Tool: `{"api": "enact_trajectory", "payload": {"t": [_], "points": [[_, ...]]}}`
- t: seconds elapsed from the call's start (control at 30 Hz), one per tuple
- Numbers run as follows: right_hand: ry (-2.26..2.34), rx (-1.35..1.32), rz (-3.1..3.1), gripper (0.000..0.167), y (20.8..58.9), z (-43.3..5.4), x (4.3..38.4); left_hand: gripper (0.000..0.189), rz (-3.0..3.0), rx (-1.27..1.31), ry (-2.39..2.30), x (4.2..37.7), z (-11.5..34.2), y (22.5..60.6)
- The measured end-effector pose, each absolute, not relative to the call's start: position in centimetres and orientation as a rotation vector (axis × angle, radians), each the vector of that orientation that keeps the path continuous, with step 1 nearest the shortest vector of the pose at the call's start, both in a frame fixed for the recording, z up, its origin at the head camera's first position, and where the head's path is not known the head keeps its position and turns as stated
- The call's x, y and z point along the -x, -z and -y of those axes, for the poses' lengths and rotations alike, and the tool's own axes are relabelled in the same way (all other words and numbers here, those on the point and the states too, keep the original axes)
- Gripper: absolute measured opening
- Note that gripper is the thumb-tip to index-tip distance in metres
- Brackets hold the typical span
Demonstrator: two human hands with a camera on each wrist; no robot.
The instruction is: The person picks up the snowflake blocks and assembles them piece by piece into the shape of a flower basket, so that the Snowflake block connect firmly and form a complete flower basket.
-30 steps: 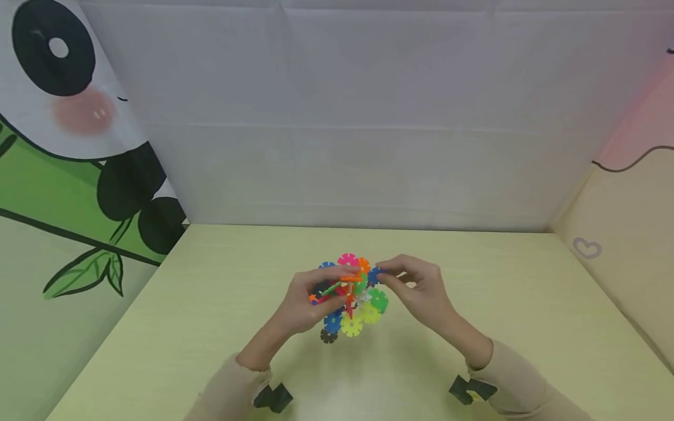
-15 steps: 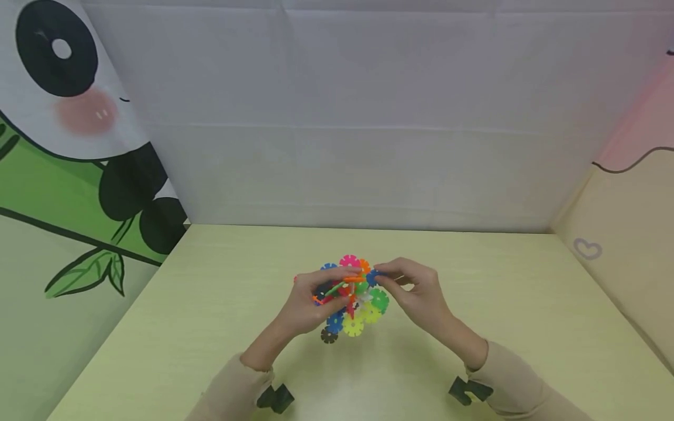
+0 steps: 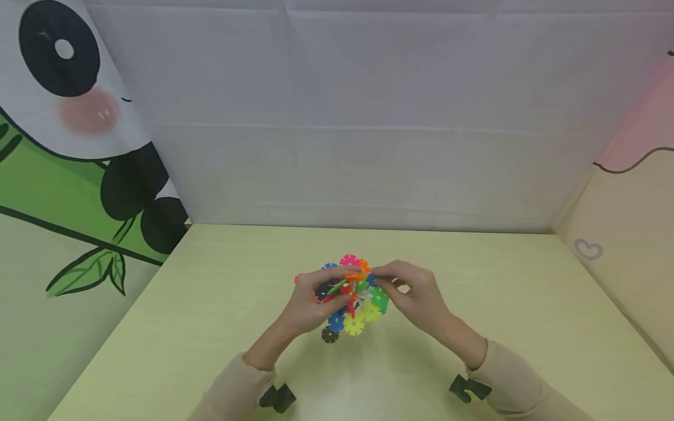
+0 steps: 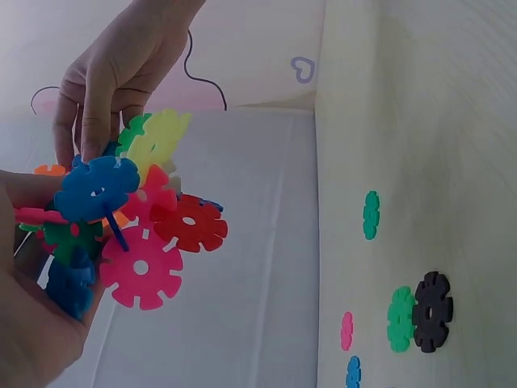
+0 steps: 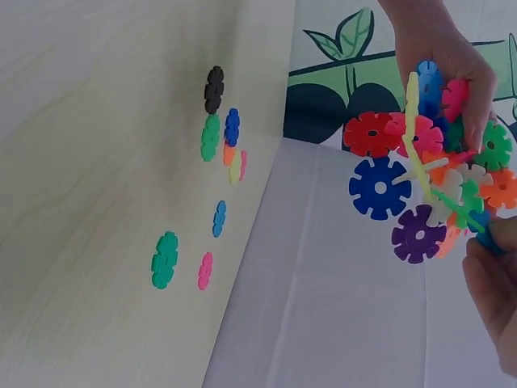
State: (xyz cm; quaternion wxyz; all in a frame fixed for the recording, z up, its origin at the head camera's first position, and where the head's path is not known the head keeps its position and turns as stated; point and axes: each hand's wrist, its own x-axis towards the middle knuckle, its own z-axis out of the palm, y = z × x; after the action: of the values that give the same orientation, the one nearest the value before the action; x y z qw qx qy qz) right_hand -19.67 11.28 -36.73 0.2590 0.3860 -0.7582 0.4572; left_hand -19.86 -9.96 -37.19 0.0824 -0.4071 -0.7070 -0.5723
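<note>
My left hand (image 3: 305, 301) grips a cluster of interlocked plastic snowflake discs (image 3: 354, 323) in many colours, held above the table. Thumb and fingers of my right hand (image 3: 413, 289) pinch a blue snowflake disc (image 3: 371, 279) at the cluster's right side. In the right wrist view this blue disc (image 5: 485, 230) meets a green disc (image 5: 464, 206) of the cluster; whether their slots are engaged I cannot tell. The left wrist view has pink (image 4: 141, 267), red (image 4: 190, 223) and blue (image 4: 97, 189) discs sticking out beyond the left palm. The cluster's core is partly hidden by fingers.
Several loose discs lie on the pale table (image 3: 237, 263), among them a black disc (image 5: 214, 90), a green disc (image 5: 165, 260) and a pink disc (image 5: 205, 271). A white sheet (image 3: 337, 175) stands behind the table; printed panels flank it.
My right hand has moved slightly left with the blue disc, bringing it closer in against the cluster. The left hand keeps its grip and has barely shifted.
</note>
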Motion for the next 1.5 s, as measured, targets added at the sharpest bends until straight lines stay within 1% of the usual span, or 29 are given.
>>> {"api": "enact_trajectory", "payload": {"t": [0.17,0.3,0.6,0.73,0.9,1.0,1.23,1.3,1.4,1.5], "points": [[-1.252,-0.970,2.093,0.018,36.8,-11.4,19.6,0.033,2.156,1.179,1.712,19.7,9.5,37.5],[-1.246,-0.961,2.066,0.016,37.0,-11.3,19.8,0.032,2.133,1.147,1.756,19.9,9.1,37.9],[-1.199,-0.904,1.978,0.017,37.7,-10.6,20.0,0.033,2.155,1.012,1.835,20.0,8.7,38.5],[-1.217,-0.872,2.013,0.016,36.6,-10.2,19.3,0.033,2.174,0.982,1.851,20.0,8.8,38.6],[-1.303,-0.827,2.132,0.010,34.8,-9.7,18.4,0.034,2.232,0.906,1.905,20.2,9.0,38.9],[-1.329,-0.831,2.157,0.009,35.0,-9.8,18.6,0.034,2.271,0.893,1.993,20.3,9.2,39.0],[-1.303,-0.909,2.083,0.013,37.5,-10.5,20.0,0.034,2.304,0.977,2.109,20.2,9.6,39.0],[-1.290,-0.928,2.080,0.015,37.6,-10.6,20.0,0.033,2.273,0.967,2.110,20.2,9.5,39.1],[-1.258,-0.923,2.123,0.019,36.6,-10.4,19.2,0.031,2.227,0.939,2.111,20.0,9.4,39.0],[-1.222,-0.933,2.115,0.023,36.8,-10.5,19.0,0.030,2.201,0.928,2.118,19.8,9.3,38.8]]}}
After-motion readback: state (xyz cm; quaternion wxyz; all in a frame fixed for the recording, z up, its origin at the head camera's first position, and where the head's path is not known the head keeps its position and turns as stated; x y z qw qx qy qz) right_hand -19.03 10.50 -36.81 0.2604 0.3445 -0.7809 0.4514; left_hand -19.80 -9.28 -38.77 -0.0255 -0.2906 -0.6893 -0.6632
